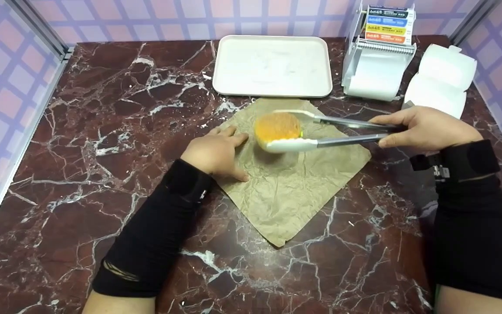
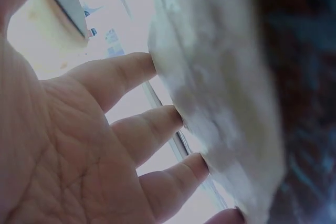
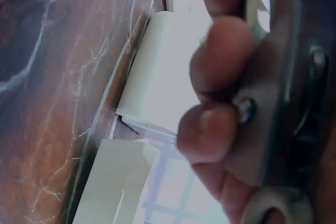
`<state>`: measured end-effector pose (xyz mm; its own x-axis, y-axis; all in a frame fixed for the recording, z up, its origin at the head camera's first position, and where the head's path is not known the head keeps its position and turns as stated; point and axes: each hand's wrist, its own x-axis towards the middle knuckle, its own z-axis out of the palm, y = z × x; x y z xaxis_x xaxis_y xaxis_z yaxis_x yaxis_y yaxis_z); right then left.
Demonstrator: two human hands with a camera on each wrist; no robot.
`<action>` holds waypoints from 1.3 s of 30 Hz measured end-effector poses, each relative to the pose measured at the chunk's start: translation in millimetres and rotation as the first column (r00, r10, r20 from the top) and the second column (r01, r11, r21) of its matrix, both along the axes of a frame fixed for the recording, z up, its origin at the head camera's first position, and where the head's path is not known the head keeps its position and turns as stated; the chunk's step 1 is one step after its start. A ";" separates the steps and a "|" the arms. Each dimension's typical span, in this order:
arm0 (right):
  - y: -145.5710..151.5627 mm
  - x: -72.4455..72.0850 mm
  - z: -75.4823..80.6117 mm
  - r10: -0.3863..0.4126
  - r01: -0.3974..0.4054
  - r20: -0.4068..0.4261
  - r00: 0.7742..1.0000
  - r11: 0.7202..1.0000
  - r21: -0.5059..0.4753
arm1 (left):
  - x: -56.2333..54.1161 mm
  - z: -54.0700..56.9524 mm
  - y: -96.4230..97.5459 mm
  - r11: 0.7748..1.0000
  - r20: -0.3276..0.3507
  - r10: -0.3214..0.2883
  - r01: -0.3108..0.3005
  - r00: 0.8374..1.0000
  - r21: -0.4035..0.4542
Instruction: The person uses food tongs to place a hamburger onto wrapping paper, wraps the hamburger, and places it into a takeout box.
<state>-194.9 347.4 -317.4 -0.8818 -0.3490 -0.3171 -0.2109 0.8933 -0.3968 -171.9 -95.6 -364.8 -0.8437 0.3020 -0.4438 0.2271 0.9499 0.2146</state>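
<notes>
In the head view my right hand (image 1: 425, 128) grips metal tongs (image 1: 351, 139) with white tips. Between those tips is a burger (image 1: 278, 126) with an orange-brown bun and a bit of green at its right side. It overlaps the upper part of a creased brown paper sheet (image 1: 294, 187), laid cornerwise on the table. My left hand (image 1: 214, 152) rests with spread fingers on the paper's left corner. Its fingertips meet the pale sheet (image 2: 210, 98) in the left wrist view. Curled fingers (image 3: 223, 59) wrap the tongs' handle in the right wrist view.
Behind the paper lies a white tray (image 1: 273, 65). To its right stands a label dispenser (image 1: 379, 52) with a white roll and coloured boxes on top. An opened white takeaway box (image 1: 440, 80) sits beyond my right hand. The table (image 1: 81, 209) is dark red marble.
</notes>
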 end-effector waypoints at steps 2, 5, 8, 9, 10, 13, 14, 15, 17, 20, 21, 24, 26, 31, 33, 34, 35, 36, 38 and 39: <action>0.3 0.4 0.3 0.000 0.000 0.041 0.999 1.000 0.003 | -0.1 -0.4 -0.1 1.000 -0.002 -0.003 0.003 1.000 -0.005; 0.6 0.1 -0.5 -0.015 0.016 0.094 0.995 1.000 -0.007 | 0.0 -0.5 -0.2 1.000 -0.004 -0.003 0.003 1.000 -0.009; 0.3 -0.5 -1.0 -0.030 0.031 0.119 0.992 0.999 -0.012 | 0.3 0.2 -0.5 1.000 -0.007 -0.005 0.005 1.000 -0.012; 0.2 -0.7 -0.8 -0.034 0.036 0.124 0.992 0.999 -0.012 | 0.3 0.3 -0.5 1.000 -0.005 -0.007 0.006 1.000 -0.014; -0.1 -0.9 -0.7 -0.033 0.034 0.123 0.992 0.999 -0.008 | 0.3 0.5 -0.7 1.000 -0.004 -0.007 0.007 1.000 -0.015; -1.1 -1.2 1.0 -0.029 0.031 0.136 0.990 0.999 -0.014 | 0.4 0.2 -1.1 1.000 -0.003 -0.008 0.008 1.000 -0.014; -1.3 -1.4 1.3 -0.026 0.029 0.141 0.990 0.999 -0.022 | 0.4 0.2 -1.1 1.000 -0.002 -0.008 0.008 1.000 -0.014; -1.4 -1.3 1.6 -0.025 0.028 0.143 0.989 0.999 -0.022 | 0.5 0.2 -1.2 1.000 -0.001 -0.007 0.007 1.000 -0.014; -1.7 -1.6 1.6 -0.024 0.029 0.151 0.988 0.999 -0.030 | 0.8 0.3 -1.1 1.000 -0.001 -0.006 0.006 1.000 -0.012; -1.6 -2.4 0.4 -0.014 0.018 0.145 0.989 0.999 -0.027 | 1.1 0.8 -0.8 1.000 0.002 -0.004 0.004 1.000 -0.012; -1.7 -2.7 0.1 -0.012 0.015 0.143 0.990 1.000 -0.025 | 1.1 0.8 -0.6 1.000 0.004 -0.004 0.004 1.000 -0.012; -2.3 -3.7 -1.3 0.004 -0.002 0.109 0.994 1.000 -0.017 | 1.0 0.4 -0.3 1.000 0.006 -0.003 0.003 1.000 -0.011; -3.1 -4.1 -2.4 0.013 -0.013 0.072 0.997 1.000 -0.005 | 0.9 0.1 -0.1 1.000 0.005 -0.001 0.001 1.000 -0.010; -5.4 -4.4 -6.0 -0.002 0.002 0.012 1.000 1.000 0.002 | 0.6 -0.7 0.4 1.000 0.001 0.001 -0.001 1.000 -0.011; -5.7 -4.5 -7.5 -0.015 0.015 0.012 1.000 1.000 -0.019 | 0.6 -0.7 0.7 1.000 -0.001 0.001 -0.001 1.000 -0.012; -5.7 -4.7 -8.3 -0.025 0.025 0.016 1.000 0.999 -0.037 | 0.6 -0.5 0.9 1.000 -0.001 0.001 -0.001 1.000 -0.012; -5.7 -4.6 -8.8 -0.032 0.033 0.019 0.999 0.998 -0.054 | 0.7 -0.4 1.0 1.000 -0.002 0.001 -0.001 1.000 -0.012; -5.7 -5.0 -9.5 -0.030 0.031 0.016 0.999 0.997 -0.069 | 0.8 -0.2 1.1 1.000 -0.002 0.002 -0.002 1.000 -0.013; -5.9 -5.2 -10.2 -0.033 0.036 0.023 0.999 0.994 -0.101 | 1.0 0.3 1.4 1.000 -0.002 0.001 -0.001 1.000 -0.013; -6.2 -5.0 -10.4 -0.039 0.042 0.028 0.999 0.992 -0.117 | 1.1 0.6 1.5 1.000 -0.001 0.001 -0.001 1.000 -0.013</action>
